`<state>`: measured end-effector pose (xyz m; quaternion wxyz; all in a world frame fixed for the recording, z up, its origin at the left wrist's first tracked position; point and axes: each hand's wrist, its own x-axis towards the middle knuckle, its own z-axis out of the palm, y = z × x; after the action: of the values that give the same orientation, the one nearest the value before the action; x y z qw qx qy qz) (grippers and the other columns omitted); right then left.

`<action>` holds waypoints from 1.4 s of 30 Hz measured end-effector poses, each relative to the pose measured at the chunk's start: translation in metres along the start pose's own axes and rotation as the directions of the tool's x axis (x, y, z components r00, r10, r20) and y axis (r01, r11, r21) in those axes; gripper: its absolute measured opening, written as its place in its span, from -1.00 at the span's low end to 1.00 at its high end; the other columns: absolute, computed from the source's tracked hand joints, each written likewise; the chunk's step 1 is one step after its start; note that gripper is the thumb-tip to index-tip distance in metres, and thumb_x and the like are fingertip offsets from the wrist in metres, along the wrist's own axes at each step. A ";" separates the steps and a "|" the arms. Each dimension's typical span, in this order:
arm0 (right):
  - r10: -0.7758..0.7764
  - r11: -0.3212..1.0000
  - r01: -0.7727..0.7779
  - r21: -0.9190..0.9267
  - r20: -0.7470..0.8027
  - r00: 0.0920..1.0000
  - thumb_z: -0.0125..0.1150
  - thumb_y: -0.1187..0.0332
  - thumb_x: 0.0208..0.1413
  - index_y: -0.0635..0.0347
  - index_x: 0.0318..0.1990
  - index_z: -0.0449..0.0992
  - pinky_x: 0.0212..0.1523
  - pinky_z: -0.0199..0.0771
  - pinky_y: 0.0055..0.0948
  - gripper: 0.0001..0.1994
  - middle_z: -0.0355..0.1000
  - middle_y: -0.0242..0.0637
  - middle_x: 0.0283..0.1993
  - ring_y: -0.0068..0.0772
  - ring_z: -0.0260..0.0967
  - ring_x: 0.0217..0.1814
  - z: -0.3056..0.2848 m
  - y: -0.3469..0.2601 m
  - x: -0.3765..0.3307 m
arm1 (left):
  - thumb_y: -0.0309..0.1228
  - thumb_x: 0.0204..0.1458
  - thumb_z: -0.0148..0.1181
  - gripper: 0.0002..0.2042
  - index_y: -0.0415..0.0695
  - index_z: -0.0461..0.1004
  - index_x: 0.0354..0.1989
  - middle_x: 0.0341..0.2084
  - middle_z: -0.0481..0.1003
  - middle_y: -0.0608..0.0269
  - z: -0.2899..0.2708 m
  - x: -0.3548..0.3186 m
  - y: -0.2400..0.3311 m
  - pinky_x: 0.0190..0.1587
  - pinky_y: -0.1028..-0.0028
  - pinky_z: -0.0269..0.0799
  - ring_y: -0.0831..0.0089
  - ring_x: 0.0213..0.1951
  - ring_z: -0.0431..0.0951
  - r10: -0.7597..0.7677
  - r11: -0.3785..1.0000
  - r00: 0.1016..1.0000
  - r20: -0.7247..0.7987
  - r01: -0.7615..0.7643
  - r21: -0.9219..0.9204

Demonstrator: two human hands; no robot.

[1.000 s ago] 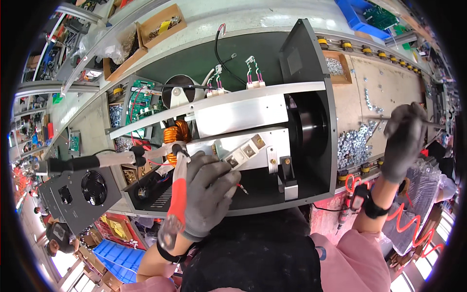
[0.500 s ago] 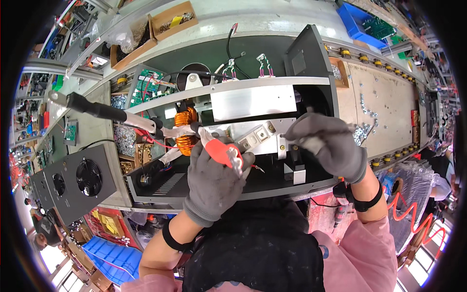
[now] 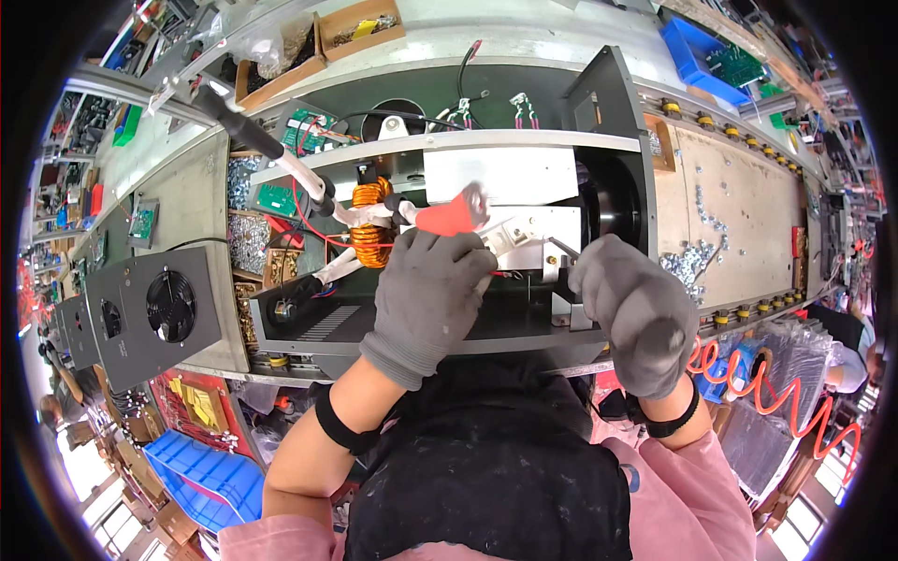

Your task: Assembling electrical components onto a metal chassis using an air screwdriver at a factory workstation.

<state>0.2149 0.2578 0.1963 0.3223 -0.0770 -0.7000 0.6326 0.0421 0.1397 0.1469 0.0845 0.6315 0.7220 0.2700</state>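
My left hand (image 3: 426, 299), in a grey glove, is over the front part of an open metal chassis (image 3: 327, 348), its fingers curled. A thick cable's red sleeve (image 3: 447, 217) lies against its fingertips, the metal lug (image 3: 477, 198) pointing up; whatever the fingers hold is hidden. Just right of them is a pale terminal block (image 3: 516, 234) on a metal plate. My right hand (image 3: 641, 309), also gloved, is closed in a fist at the chassis's right front. A thin dark rod (image 3: 563, 247) shows by its fingers; motion blur hides what it grips.
Copper-wound ring coils (image 3: 371, 224) sit inside the chassis. Another black-sleeved cable (image 3: 238, 122) sticks out to the upper left. A fan panel (image 3: 154, 318) lies at left, loose nuts (image 3: 692, 262) at right. Small-parts boxes (image 3: 360, 33) and a blue bin (image 3: 697, 56) stand behind.
The red-sleeved lug has swung from pointing down toward me to pointing up and away. My right hand has drawn back from the metal plate toward me and turned.
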 end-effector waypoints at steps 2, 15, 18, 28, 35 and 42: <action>-0.085 0.995 0.087 -0.045 0.032 0.996 -0.08 -0.04 0.20 0.12 -0.62 0.29 -0.31 0.34 -0.26 -0.52 0.22 -0.34 -0.56 -0.19 0.22 -0.42 0.003 -0.003 -0.007 | -0.49 -0.25 0.23 -0.83 -0.04 0.50 -0.40 -0.39 0.44 0.34 0.003 -0.006 0.000 -0.14 0.31 0.31 0.28 -0.21 0.44 0.001 1.000 1.000 -0.031 -0.001 -0.014; 0.169 0.955 -0.113 0.274 -0.191 0.967 -0.27 0.04 0.32 0.11 -0.66 0.05 -0.58 -0.08 -0.50 -0.50 -0.09 -0.47 -0.69 -0.53 -0.13 -0.65 -0.008 0.010 0.040 | -0.41 -0.23 0.23 -0.87 0.02 0.48 -0.44 -0.41 0.42 0.42 -0.005 -0.012 0.030 -0.10 0.24 0.24 0.36 -0.23 0.42 0.079 0.990 0.997 -0.013 -0.077 0.119; -0.063 0.939 0.020 -0.344 -0.114 0.992 -0.29 0.15 0.34 0.17 -0.64 0.07 -0.58 -0.01 -0.48 -0.53 -0.03 -0.42 -0.65 -0.50 -0.06 -0.65 0.007 0.013 0.028 | -0.42 -0.24 0.22 -0.84 0.03 0.45 -0.42 -0.46 0.40 0.41 0.006 -0.027 0.036 -0.24 0.35 0.31 0.41 -0.33 0.44 0.113 0.989 0.993 0.020 -0.114 0.095; -0.107 0.993 0.095 -0.064 -0.238 0.965 -0.11 -0.07 0.23 0.08 -0.70 0.09 -0.57 -0.11 -0.47 -0.45 -0.04 -0.48 -0.74 -0.53 -0.14 -0.65 0.016 0.020 0.003 | -0.44 -0.18 0.17 -0.86 -0.01 0.40 -0.40 -0.54 0.39 0.32 0.015 -0.019 0.041 -0.59 0.36 0.36 0.32 -0.60 0.48 -0.127 0.983 0.992 0.014 0.124 0.132; -0.173 0.985 0.165 -0.057 -0.212 0.962 -0.16 0.12 0.27 0.19 -0.54 0.25 -0.58 0.00 -0.51 -0.60 0.08 -0.39 -0.67 -0.49 -0.02 -0.63 -0.004 0.022 0.021 | -0.37 -0.08 0.13 -0.90 -0.03 0.45 -0.37 -0.49 0.45 0.24 0.013 -0.012 0.044 -0.57 0.27 0.40 0.17 -0.60 0.50 -0.189 0.969 0.981 0.049 0.177 0.173; -0.393 0.877 0.207 -0.434 -0.401 0.827 -0.10 0.17 0.27 0.21 -0.45 0.32 -0.51 0.13 -0.52 -0.67 0.16 -0.38 -0.61 -0.46 0.08 -0.60 -0.076 -0.043 0.007 | -0.33 -0.01 0.11 -0.91 0.01 0.50 -0.37 -0.51 0.45 0.24 0.014 -0.022 0.044 -0.52 0.27 0.41 0.18 -0.54 0.52 -0.144 0.980 0.989 0.022 0.140 0.141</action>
<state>0.2645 0.3168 0.2384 0.5610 -0.1769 -0.7086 0.3896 0.0905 0.1256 0.1517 0.0709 0.5871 0.7808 0.2019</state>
